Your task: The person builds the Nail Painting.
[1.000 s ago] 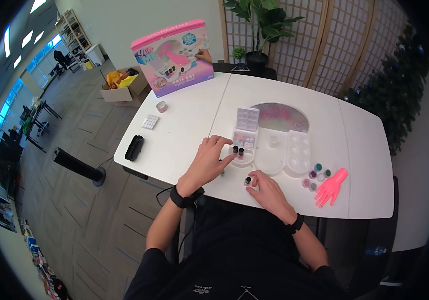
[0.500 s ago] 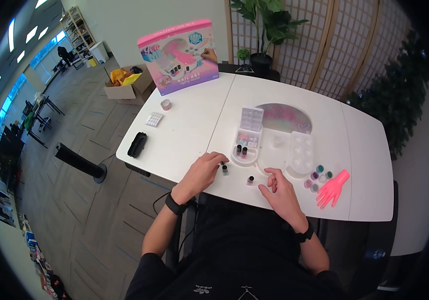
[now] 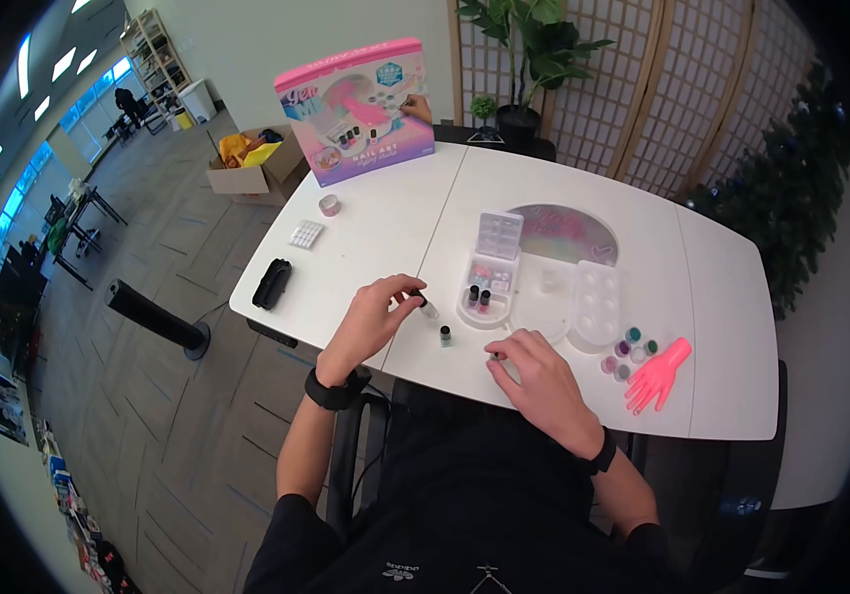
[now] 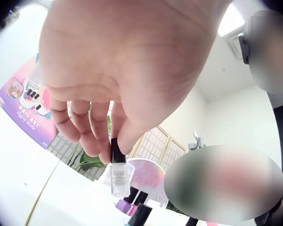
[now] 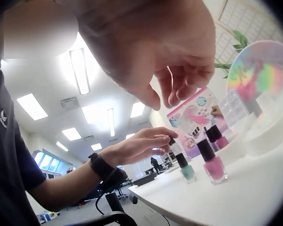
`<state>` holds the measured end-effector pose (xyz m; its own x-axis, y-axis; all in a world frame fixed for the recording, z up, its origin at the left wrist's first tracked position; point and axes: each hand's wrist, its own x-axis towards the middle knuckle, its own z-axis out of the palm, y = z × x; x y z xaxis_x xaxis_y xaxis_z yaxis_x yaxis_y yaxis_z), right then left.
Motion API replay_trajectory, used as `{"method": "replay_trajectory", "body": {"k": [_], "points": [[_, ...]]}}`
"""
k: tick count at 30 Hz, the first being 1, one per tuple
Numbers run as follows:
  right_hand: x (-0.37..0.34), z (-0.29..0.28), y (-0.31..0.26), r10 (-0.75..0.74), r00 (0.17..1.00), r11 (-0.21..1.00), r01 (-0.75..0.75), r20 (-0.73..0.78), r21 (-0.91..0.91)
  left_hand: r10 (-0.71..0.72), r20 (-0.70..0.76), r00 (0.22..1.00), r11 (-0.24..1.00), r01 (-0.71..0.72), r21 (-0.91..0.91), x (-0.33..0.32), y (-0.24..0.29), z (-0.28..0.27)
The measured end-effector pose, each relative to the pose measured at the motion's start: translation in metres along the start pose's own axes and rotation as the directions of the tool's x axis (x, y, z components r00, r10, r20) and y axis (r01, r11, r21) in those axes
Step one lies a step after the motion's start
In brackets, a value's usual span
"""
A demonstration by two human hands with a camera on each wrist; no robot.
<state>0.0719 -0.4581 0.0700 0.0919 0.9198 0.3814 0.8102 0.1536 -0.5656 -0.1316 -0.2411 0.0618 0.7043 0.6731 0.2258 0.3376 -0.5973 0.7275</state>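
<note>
My left hand (image 3: 370,322) pinches the black cap of a clear nail polish bottle (image 4: 119,181) between thumb and fingertips, holding it tilted in the head view. Just right of it a mint nail polish bottle (image 3: 446,338) stands upright on the table. My right hand (image 3: 541,381) hovers with loosely bent fingers over a pink nail polish bottle (image 5: 214,169). In the right wrist view a gap shows between those fingers and the bottle's black cap; the head view mostly hides this bottle. Two more nail polish bottles (image 3: 479,299) stand in the white case (image 3: 484,322).
The case's round lid mirror (image 3: 568,233) stands behind, with a six-well palette (image 3: 595,302) at right. Small glitter pots (image 3: 624,372) and a pink model hand (image 3: 660,376) lie farther right. A nail art box (image 3: 355,114), a pearl sheet (image 3: 306,235) and a black case (image 3: 272,285) are left.
My left hand has left the white case and moved left, now with the clear bottle. My right hand lifted off the pink bottle, moved right, then came back over it.
</note>
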Motion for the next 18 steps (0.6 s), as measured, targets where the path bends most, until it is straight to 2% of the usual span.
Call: {"method": "replay_trajectory", "body": {"k": [1,7,10,13,18], "points": [[0.007,0.004,0.001,-0.072,0.997,0.996,0.074,0.033,-0.045,-0.007,-0.002,1.000,1.000,0.007,-0.020,0.000,0.000,-0.001],[0.047,0.038,0.016,-0.162,0.983,0.971,0.174,0.081,-0.166,-0.048,0.024,0.999,0.998,0.049,-0.046,-0.003,0.006,-0.006],[0.058,0.052,0.022,-0.174,0.975,0.954,0.201,0.136,-0.224,-0.045,0.008,0.999,0.999,0.046,-0.022,-0.001,0.006,-0.009],[0.065,0.067,0.030,-0.206,0.971,0.940,0.230,0.117,-0.253,-0.015,-0.009,1.000,0.999,0.015,-0.038,0.000,0.004,-0.011],[0.070,0.064,0.028,-0.163,0.967,0.946,0.210,0.195,-0.248,-0.002,0.004,1.000,0.996,0.002,-0.091,0.000,0.004,-0.014]]}}
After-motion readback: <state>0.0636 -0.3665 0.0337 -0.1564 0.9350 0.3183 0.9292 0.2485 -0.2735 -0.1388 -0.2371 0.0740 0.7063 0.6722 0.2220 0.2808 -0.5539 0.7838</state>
